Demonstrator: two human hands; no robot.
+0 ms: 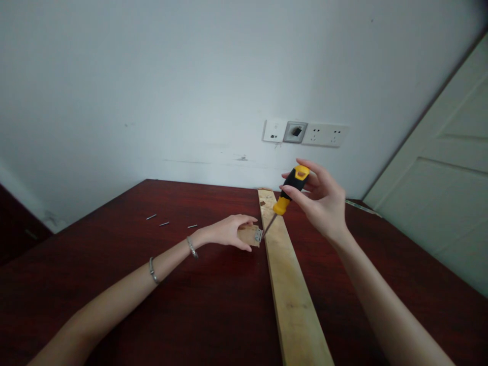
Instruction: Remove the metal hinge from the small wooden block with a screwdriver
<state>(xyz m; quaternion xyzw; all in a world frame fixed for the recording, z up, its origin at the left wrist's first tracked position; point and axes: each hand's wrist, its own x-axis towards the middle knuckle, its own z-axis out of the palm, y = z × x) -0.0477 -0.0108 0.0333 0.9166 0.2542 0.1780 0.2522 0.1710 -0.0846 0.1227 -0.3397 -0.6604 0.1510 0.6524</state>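
Note:
My right hand grips a screwdriver with a black and yellow handle. Its thin shaft slants down to the left, and the tip is at or close to a small metal bracket. That bracket sits on the end of a small wooden block. Thumb and fingers of my left hand are closed around the block from the left. The block's right end lies against or very near the edge of a long wooden plank on the table.
Several loose screws lie on the dark red table left of my left hand. Behind the table is a white wall with sockets and a black plug. A pale panelled door stands at the right.

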